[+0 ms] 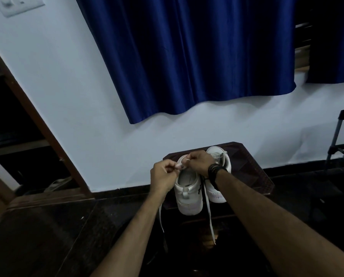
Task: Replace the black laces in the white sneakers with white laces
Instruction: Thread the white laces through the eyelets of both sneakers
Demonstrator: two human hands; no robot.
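White sneakers: two smooth, rounded low-tops sat side by side on a dark wooden stool [253, 170], heels toward the camera; the left sneaker [188, 194] was nearer, the right sneaker [217, 188] a bit farther.
White lace: flat, ribbon-like; one end [160, 218] hung down left of the near shoe, the other [209, 218] trailed down between the shoes past the stool's edge.
Black lace: a thin dark bit [201, 183] showed in the gap between the two shoes.
Left hand: the left hand [163, 174] had fingers curled tight, pinching white lace right over the near shoe's front.
Right hand: the right hand [199, 162] pinched lace too, almost touching the left; black wristbands [215, 170] on that wrist.
Backdrop: shiny blue curtain [187, 52] in soft folds on a pale wall [67, 76], glossy dark floor [47, 236].
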